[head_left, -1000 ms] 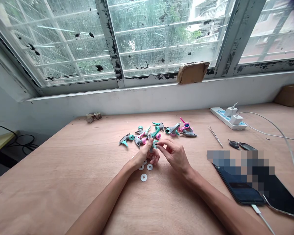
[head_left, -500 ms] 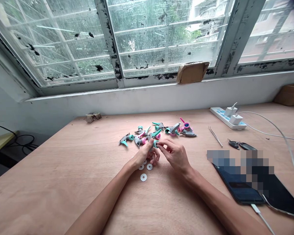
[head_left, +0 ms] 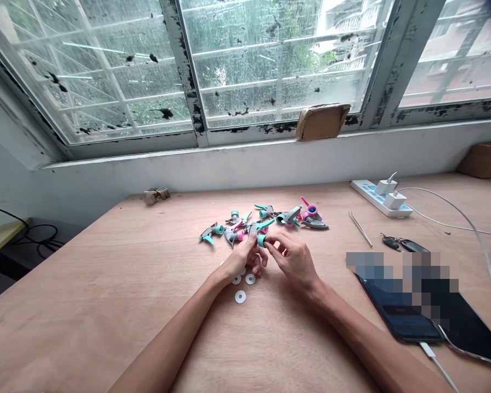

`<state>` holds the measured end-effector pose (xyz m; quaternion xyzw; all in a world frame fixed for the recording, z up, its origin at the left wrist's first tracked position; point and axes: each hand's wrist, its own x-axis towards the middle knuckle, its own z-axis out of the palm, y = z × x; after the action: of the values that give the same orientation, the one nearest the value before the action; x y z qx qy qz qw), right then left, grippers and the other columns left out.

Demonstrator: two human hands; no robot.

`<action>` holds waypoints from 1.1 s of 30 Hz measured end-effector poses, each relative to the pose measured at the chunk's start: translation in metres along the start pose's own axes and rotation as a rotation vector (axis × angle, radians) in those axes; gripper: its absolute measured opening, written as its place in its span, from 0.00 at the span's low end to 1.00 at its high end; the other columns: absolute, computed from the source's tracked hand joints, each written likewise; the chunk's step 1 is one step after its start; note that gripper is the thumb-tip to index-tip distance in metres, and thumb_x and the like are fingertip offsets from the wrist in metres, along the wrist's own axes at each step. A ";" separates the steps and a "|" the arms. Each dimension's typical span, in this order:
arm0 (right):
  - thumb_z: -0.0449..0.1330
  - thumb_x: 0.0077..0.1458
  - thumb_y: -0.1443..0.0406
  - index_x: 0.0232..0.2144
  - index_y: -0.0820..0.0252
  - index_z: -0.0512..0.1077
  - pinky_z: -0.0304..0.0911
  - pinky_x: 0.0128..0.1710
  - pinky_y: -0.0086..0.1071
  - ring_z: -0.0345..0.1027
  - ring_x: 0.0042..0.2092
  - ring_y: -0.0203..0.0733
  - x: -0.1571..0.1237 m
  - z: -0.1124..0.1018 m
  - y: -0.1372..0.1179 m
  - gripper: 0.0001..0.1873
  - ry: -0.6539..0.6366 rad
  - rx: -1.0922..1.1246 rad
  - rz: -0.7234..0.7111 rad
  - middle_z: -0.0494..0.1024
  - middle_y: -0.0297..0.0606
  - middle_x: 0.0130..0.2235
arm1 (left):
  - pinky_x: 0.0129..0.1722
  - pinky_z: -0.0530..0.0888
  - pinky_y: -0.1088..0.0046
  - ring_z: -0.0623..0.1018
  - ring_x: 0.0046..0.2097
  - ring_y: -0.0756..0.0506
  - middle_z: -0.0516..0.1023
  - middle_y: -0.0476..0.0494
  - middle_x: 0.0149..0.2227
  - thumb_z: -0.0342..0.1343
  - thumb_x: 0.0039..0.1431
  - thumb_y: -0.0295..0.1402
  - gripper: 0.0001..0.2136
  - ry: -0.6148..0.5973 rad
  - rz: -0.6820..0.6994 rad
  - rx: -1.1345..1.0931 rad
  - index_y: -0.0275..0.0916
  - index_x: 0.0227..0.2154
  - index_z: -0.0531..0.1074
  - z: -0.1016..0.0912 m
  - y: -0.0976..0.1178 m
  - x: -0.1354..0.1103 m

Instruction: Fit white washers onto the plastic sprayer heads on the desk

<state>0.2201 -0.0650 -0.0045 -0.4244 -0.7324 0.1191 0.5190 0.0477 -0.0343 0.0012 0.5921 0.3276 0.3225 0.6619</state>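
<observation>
My left hand (head_left: 241, 258) is closed around a grey and teal trigger spray head (head_left: 262, 240), whose teal collar points right. At the mouth of that collar, the thumb and forefinger of my right hand (head_left: 293, 257) are pinched together; whatever is between them is hidden. Several flat white washers (head_left: 240, 297) lie on the table below and beside my left hand, some partly covered by it. Just beyond my hands is a loose group of more trigger spray heads (head_left: 288, 217), grey with teal or pink parts.
On the right of the wooden table (head_left: 106, 295) lie tweezers (head_left: 360, 229), keys (head_left: 390, 240) and a phone (head_left: 409, 322) on a charging cable, beside another dark device. A power strip (head_left: 376, 197) with white chargers sits behind them. Small blocks (head_left: 156, 196) stand at the back left.
The spray head in my left hand has turned slightly, its teal trigger and collar now further right. My right hand stays pinched at the collar.
</observation>
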 end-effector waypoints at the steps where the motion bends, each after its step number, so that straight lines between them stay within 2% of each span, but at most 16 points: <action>1: 0.58 0.64 0.65 0.41 0.57 0.76 0.66 0.28 0.29 0.70 0.29 0.35 0.000 0.000 0.000 0.06 -0.002 -0.001 0.002 0.79 0.35 0.39 | 0.25 0.76 0.70 0.68 0.18 0.53 0.73 0.49 0.25 0.46 0.62 0.60 0.26 0.004 0.000 0.000 0.38 0.33 0.62 0.000 0.000 0.000; 9: 0.58 0.65 0.64 0.41 0.56 0.77 0.66 0.29 0.29 0.70 0.29 0.35 -0.001 0.002 0.003 0.08 0.008 -0.001 0.006 0.80 0.36 0.40 | 0.25 0.76 0.70 0.67 0.18 0.53 0.74 0.47 0.25 0.44 0.63 0.60 0.26 0.019 0.026 0.062 0.38 0.32 0.62 0.002 0.001 -0.002; 18: 0.59 0.64 0.61 0.39 0.55 0.79 0.64 0.28 0.28 0.68 0.27 0.33 0.000 0.006 0.005 0.08 0.069 -0.011 0.013 0.80 0.35 0.39 | 0.24 0.75 0.72 0.67 0.19 0.54 0.74 0.43 0.25 0.42 0.63 0.61 0.30 -0.005 0.006 0.074 0.35 0.27 0.66 0.000 0.000 -0.001; 27: 0.59 0.64 0.60 0.38 0.56 0.79 0.64 0.27 0.27 0.69 0.26 0.32 0.000 0.006 0.004 0.10 0.059 -0.010 0.026 0.80 0.36 0.39 | 0.24 0.75 0.71 0.68 0.18 0.52 0.79 0.40 0.28 0.43 0.63 0.60 0.28 0.001 0.027 0.069 0.35 0.41 0.65 -0.001 -0.003 0.000; 33: 0.59 0.63 0.61 0.37 0.55 0.79 0.62 0.26 0.26 0.69 0.26 0.31 0.000 0.005 0.004 0.09 0.043 -0.038 0.044 0.80 0.34 0.39 | 0.25 0.76 0.71 0.69 0.19 0.52 0.80 0.37 0.28 0.42 0.64 0.61 0.29 -0.007 0.029 0.070 0.34 0.39 0.65 0.000 -0.003 0.000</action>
<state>0.2177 -0.0612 -0.0094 -0.4526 -0.7136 0.1073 0.5239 0.0480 -0.0343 -0.0015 0.6208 0.3278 0.3183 0.6371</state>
